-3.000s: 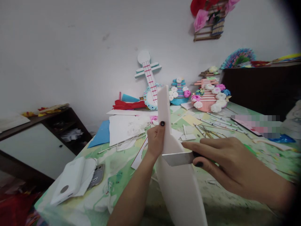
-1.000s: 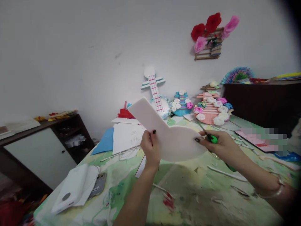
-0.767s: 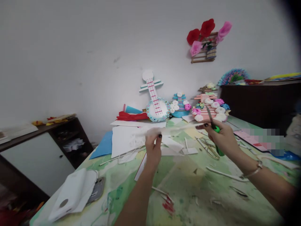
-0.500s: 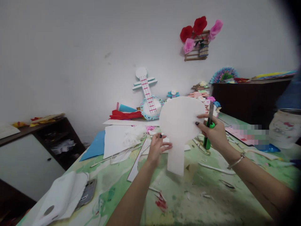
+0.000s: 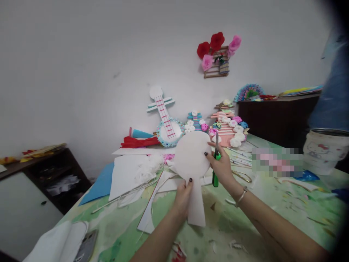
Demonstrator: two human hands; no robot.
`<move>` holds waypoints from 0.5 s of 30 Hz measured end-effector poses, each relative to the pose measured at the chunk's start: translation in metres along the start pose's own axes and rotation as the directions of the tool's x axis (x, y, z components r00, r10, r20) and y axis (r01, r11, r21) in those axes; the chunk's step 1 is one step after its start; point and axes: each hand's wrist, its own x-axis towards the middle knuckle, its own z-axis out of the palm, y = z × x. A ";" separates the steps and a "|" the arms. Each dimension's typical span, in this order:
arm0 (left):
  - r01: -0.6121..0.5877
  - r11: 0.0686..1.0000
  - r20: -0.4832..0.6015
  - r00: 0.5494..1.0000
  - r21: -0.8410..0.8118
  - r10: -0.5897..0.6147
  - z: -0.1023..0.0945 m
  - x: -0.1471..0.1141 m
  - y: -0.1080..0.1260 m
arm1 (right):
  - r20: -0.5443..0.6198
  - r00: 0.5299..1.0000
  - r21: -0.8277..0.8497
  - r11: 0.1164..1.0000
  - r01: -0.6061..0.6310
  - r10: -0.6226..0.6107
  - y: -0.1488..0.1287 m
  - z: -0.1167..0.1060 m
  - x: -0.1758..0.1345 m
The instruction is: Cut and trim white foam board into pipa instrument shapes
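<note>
in the head view, the flat white paddle-shaped board (image 5: 192, 154) is up over the green-and-white painted table (image 5: 122, 233). the left hand (image 5: 183, 196) is closed on the board's straight bottom part, thumb in front. at the board's right, the right hand (image 5: 223, 165) is curled round the green-and-black cutter with a metal blade (image 5: 215, 180), thumb touching the board. this looks like the checking step. the next move seems to need a firm left hold and the blade kept off the fingers.

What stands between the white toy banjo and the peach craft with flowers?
In the head view, a small blue craft with white flowers and a pink flower stands between them, its lower part hidden behind the white paddle-shaped piece.
</note>
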 end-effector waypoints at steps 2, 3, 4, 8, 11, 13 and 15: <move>0.038 0.999 0.064 0.997 -0.036 -0.035 0.000 0.000 -0.003 | -0.035 0.999 0.063 0.997 -0.036 0.038 0.009 -0.001 0.000; 0.041 0.997 0.115 0.993 -0.069 -0.033 -0.001 0.000 -0.003 | -0.054 0.997 0.095 0.994 -0.058 0.063 0.013 -0.004 0.001; 0.042 0.994 0.147 0.989 -0.099 -0.028 -0.001 0.000 -0.003 | -0.072 0.993 0.123 0.989 -0.084 0.093 0.018 -0.007 0.003; 0.060 0.987 0.191 0.981 -0.150 -0.031 -0.003 0.002 -0.004 | -0.071 0.972 0.177 0.962 -0.209 0.224 0.037 -0.022 0.015; 0.053 0.990 0.101 0.994 -0.128 -0.040 -0.004 0.005 -0.005 | -0.009 0.957 0.153 0.946 -0.286 0.291 0.046 -0.030 0.017; 0.005 0.993 -0.010 1.000 -0.117 -0.007 -0.007 0.009 -0.004 | 0.072 0.942 0.108 0.937 -0.333 0.327 0.048 -0.031 0.013; -0.071 0.987 -0.078 0.995 -0.141 0.060 -0.011 0.013 -0.001 | 0.168 0.921 0.048 0.930 -0.364 0.352 0.048 -0.027 0.007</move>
